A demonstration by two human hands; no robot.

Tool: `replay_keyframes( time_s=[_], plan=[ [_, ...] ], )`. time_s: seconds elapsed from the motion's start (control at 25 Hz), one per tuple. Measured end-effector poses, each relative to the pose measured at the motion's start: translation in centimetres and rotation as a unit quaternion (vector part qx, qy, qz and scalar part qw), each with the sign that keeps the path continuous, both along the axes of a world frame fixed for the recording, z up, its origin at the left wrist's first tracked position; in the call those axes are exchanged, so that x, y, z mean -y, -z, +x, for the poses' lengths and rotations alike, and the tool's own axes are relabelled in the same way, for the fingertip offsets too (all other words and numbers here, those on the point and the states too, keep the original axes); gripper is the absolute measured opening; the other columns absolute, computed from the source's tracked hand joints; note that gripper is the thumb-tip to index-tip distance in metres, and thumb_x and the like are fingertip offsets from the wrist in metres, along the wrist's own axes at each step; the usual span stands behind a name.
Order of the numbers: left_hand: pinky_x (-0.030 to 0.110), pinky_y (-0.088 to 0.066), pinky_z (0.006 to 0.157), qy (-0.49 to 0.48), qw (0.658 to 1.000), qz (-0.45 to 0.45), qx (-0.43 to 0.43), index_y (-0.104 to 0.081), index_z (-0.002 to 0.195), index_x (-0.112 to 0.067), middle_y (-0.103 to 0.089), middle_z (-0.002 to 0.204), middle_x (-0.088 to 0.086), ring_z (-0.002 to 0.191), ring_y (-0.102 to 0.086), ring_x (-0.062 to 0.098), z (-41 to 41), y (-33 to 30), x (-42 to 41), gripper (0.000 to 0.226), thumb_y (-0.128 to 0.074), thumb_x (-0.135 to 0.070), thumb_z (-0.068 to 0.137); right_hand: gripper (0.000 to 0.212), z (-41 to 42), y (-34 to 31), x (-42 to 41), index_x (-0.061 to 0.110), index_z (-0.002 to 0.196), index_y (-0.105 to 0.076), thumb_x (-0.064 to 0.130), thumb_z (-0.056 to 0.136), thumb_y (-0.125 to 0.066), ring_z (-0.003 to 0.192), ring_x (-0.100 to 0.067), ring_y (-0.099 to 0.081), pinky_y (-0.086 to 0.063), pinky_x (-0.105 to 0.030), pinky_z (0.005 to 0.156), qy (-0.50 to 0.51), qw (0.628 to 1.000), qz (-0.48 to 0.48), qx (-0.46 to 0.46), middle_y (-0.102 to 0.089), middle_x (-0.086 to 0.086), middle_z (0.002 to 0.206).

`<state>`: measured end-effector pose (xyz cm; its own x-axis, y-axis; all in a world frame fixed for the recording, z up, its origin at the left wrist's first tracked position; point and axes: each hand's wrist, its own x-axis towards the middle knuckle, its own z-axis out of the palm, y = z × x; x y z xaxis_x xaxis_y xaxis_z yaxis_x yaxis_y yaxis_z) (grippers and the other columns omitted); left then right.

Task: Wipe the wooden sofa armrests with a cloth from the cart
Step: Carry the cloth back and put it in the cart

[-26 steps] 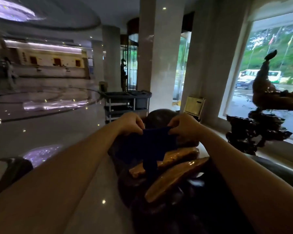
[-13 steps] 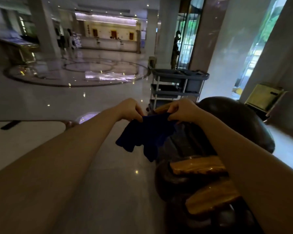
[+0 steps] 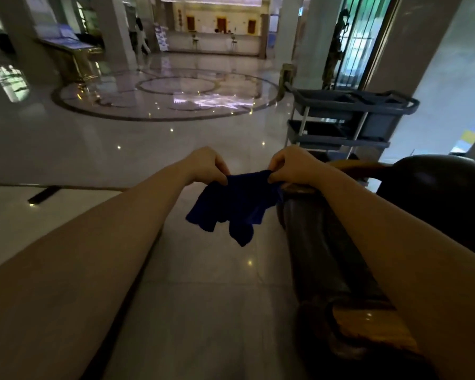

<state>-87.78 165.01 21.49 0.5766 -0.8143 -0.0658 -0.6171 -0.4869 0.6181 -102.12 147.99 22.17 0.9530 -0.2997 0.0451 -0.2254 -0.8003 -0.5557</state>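
Note:
A dark blue cloth [image 3: 233, 207] hangs bunched in the air between my two hands. My left hand [image 3: 206, 165] pinches its upper left edge and my right hand [image 3: 294, 167] pinches its upper right edge, both at the middle of the head view. The carved wooden sofa armrest [image 3: 321, 242], dark with glossy amber patches, runs from the lower right up under my right forearm. The cloth hangs just left of it, over the floor. The grey cleaning cart [image 3: 348, 116] stands beyond the armrest at the right.
Polished marble floor [image 3: 121, 149] spreads left and ahead, with a round inlay further off. Pillars [image 3: 422, 50] rise behind the cart, and a person [image 3: 337, 50] stands by the glass door. A reception desk [image 3: 214, 42] is far back. A dark rounded sofa part [image 3: 439, 204] sits at the right.
My view has swung left, from the window and sculpture toward the lobby. Both hands keep hold of the blue cloth, which is now left of the armrest instead of over it.

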Motion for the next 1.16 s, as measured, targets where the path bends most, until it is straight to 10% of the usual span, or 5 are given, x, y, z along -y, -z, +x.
replay_keyframes(
  time_s=[0.44, 1.16],
  plan=[
    [0.017, -0.047, 0.060, 0.049, 0.998, 0.026, -0.010, -0.071, 0.092, -0.010, -0.063, 0.076, -0.003, 0.071, -0.060, 0.008, 24.8, 1.4, 16.1, 0.019, -0.071, -0.008, 0.073, 0.007, 22.9, 1.9, 14.3, 0.006, 0.084, -0.066, 0.005, 0.077, -0.069, 0.062, -0.007, -0.061, -0.046, -0.007, 0.044, 0.066, 0.995, 0.067, -0.020, -0.064, -0.003, 0.074],
    [0.032, -0.052, 0.081, 0.061, 0.998, -0.011, 0.006, -0.073, 0.090, -0.008, -0.068, 0.088, 0.009, 0.083, -0.061, 0.018, 61.9, 1.7, 52.4, 0.019, -0.070, -0.007, 0.071, 0.005, 60.8, 2.1, 51.3, 0.009, 0.078, -0.067, 0.006, 0.076, -0.069, 0.046, 0.009, -0.059, -0.042, -0.003, 0.042, 0.089, 0.995, 0.047, -0.020, -0.062, 0.004, 0.065]
  ],
)
